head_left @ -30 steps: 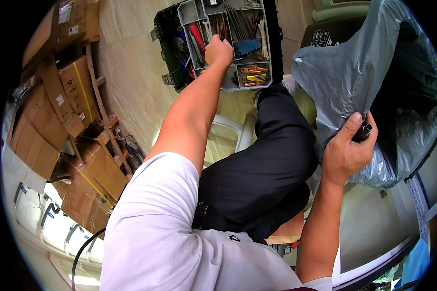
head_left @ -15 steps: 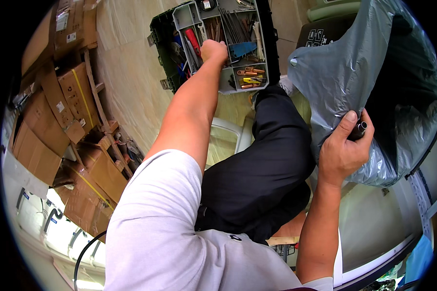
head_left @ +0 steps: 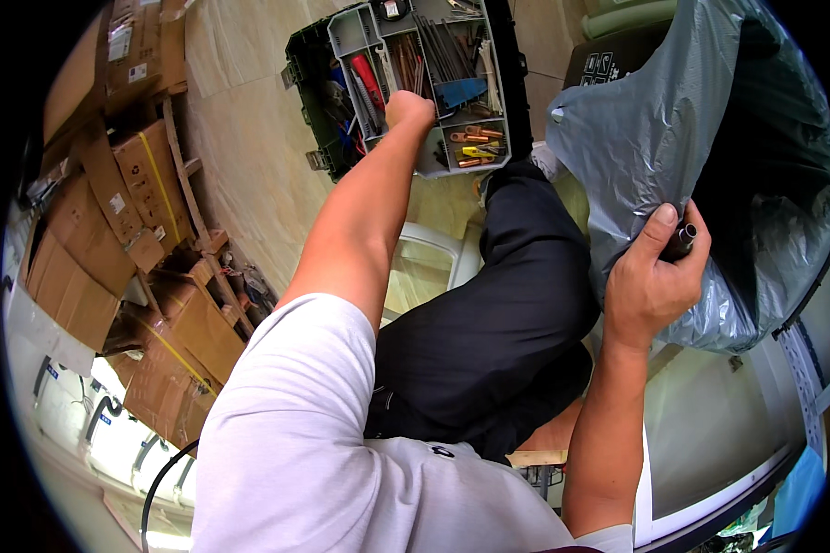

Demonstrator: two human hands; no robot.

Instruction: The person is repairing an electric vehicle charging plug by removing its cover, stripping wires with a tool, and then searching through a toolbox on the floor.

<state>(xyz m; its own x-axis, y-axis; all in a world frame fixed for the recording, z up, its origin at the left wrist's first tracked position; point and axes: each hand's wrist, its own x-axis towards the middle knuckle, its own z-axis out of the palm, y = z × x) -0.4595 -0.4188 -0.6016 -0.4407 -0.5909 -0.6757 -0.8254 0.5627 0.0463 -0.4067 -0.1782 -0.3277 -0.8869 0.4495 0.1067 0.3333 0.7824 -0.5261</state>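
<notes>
At the top of the head view, my left hand (head_left: 409, 112) is over a toolbox (head_left: 350, 29) with grey compartments, fingers curled down among metal rods beside a red-handled tool (head_left: 363, 72). What it holds is hidden. The compartments also hold a blue piece (head_left: 461, 92), copper lugs (head_left: 470, 135) and yellow items. My right hand (head_left: 655, 286) grips a dark tube (head_left: 682, 240) with a metal end, its fingers against a large grey plastic bag (head_left: 646, 138) that hangs open on the right.
Cardboard boxes (head_left: 157, 184) are piled on a wooden rack at the left. My dark-trousered leg (head_left: 480, 323) stretches toward the toolbox over the tiled floor (head_left: 240, 138). A pale tubular frame (head_left: 443, 240) stands beside the leg. A black cable (head_left: 157, 475) curves at the lower left.
My left hand has drawn back slightly toward me within the toolbox. My right hand, still on the tube, sits a little higher and further left in the view.
</notes>
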